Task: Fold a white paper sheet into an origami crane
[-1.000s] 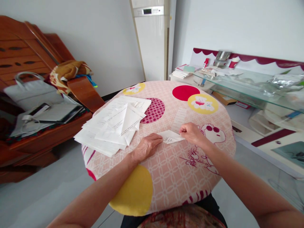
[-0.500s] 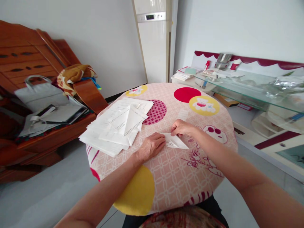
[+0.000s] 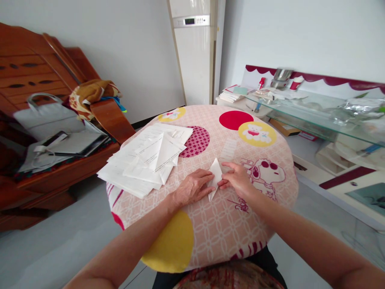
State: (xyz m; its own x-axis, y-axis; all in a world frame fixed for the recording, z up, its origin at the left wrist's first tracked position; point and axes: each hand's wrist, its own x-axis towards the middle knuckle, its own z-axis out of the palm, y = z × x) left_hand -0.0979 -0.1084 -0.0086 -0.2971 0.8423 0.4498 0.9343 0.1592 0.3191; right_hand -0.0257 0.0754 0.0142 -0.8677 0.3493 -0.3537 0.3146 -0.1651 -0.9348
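Observation:
A small folded paper (image 3: 215, 173), white and kite-shaped with pointed ends, is between my hands on the cloth-covered round table (image 3: 216, 224). My left hand (image 3: 195, 187) grips its left side, thumb near the lower point and fingers across the edge. On the other side, my right hand (image 3: 237, 179) has its fingertips closed at the paper's right edge, the index finger reaching out above. Left of my hands lies a spread pile of white paper sheets (image 3: 129, 172), some printed, with a folded sheet (image 3: 164, 150) on top.
A wooden bench (image 3: 36, 176) at the left holds a grey bag (image 3: 51, 114) and a brown patterned cloth (image 3: 93, 94). To the right stands a glass-topped cabinet (image 3: 319, 114) with assorted items. A tall white air conditioner (image 3: 192, 60) stands behind the table.
The paper has gone from a wider shape to a narrower upright kite. My right hand has moved from its top edge down to its right side; my left hand stays at the left.

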